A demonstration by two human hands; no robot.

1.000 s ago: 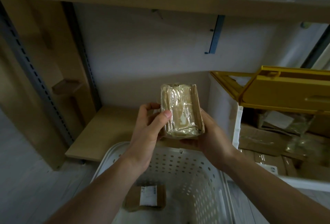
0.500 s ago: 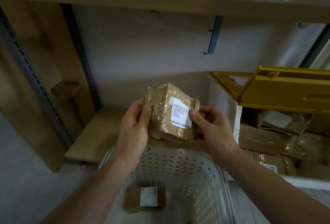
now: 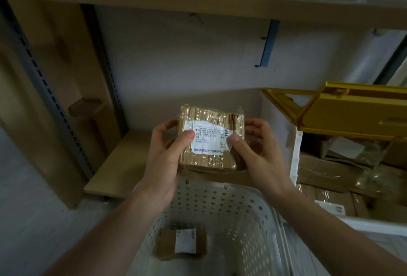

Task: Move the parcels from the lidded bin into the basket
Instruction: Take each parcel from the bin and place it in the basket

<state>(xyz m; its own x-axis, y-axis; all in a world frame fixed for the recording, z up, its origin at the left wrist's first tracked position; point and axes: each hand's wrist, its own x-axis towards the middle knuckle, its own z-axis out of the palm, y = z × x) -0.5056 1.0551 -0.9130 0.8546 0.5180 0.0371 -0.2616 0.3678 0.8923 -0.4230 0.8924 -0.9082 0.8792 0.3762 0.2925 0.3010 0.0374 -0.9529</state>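
A brown, tape-wrapped cardboard parcel with a white shipping label facing me is held up above the white perforated basket. My left hand grips its left edge, thumb on the label. My right hand grips its right edge, thumb on the label's right end. Another brown parcel with a white label lies flat on the basket's floor. To the right stands the white lidded bin, its yellow lid raised, with several brown parcels inside.
A low wooden shelf board runs behind the basket, against a pale wall. A metal rack upright and wooden panel stand at the left. A wooden shelf spans overhead. Grey floor lies at the lower left.
The parcel has been turned in both hands from its taped side to its labelled face, which now faces me squarely. Both thumbs now lie on the label.
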